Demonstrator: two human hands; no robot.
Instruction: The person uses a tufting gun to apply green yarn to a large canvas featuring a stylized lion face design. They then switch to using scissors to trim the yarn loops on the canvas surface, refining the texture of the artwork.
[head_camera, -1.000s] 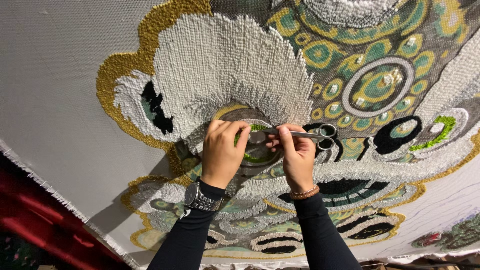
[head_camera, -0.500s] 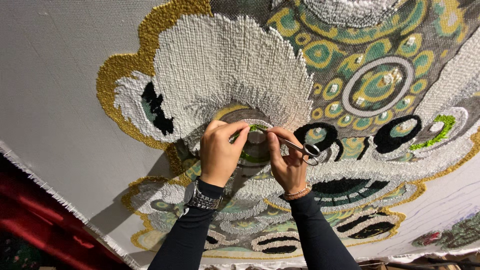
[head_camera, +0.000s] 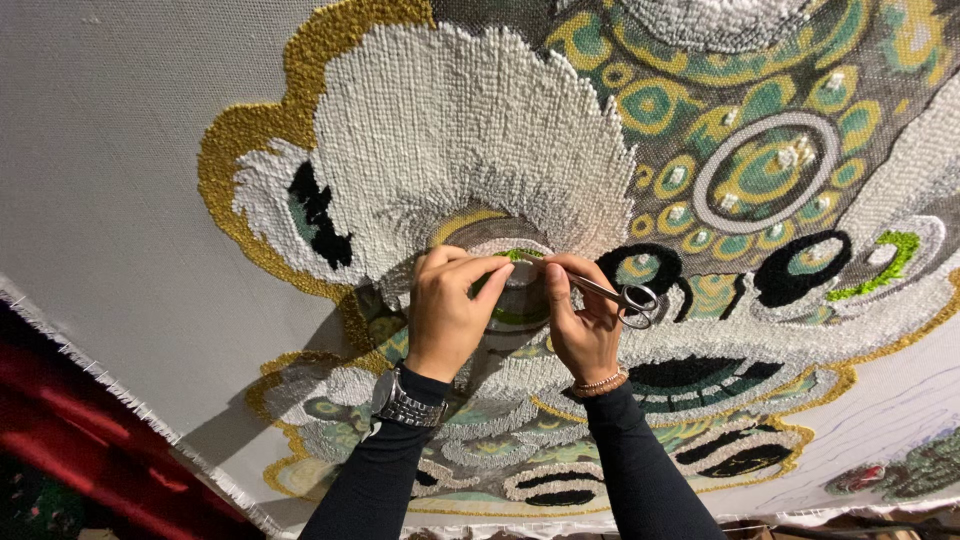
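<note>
Fingers (head_camera: 470, 268) of the left hand (head_camera: 447, 315) are pinched together on a small tuft of bright green yarn (head_camera: 517, 256), thumb and forefinger closed on it right at the cloth; fingers (head_camera: 565, 272) of the right hand (head_camera: 582, 330) are closed around a pair of small metal scissors (head_camera: 615, 294), whose blades point left toward the pinched tuft while the two ring handles stick out to the right, past the knuckles; whether the blades are parted cannot be told, since the tips are hidden between the two hands. Both hands press close together, nearly touching, against a large tufted rug (head_camera: 480, 130) stretched on pale backing cloth (head_camera: 110, 170); the green yarn sits just below a broad fan of white loops (head_camera: 470, 120) edged on its left with gold yarn (head_camera: 300, 90); to the right lie grey ground, green and yellow ovals and a white ring (head_camera: 766, 170); black shapes (head_camera: 800, 265) run along the band just right of the scissors. On the left wrist is a metal watch (head_camera: 403, 400); on the right wrist a thin beaded bracelet (head_camera: 600, 382); both arms wear dark sleeves (head_camera: 640, 470); the frayed edge of the cloth (head_camera: 110, 395) runs down the lower left.
</note>
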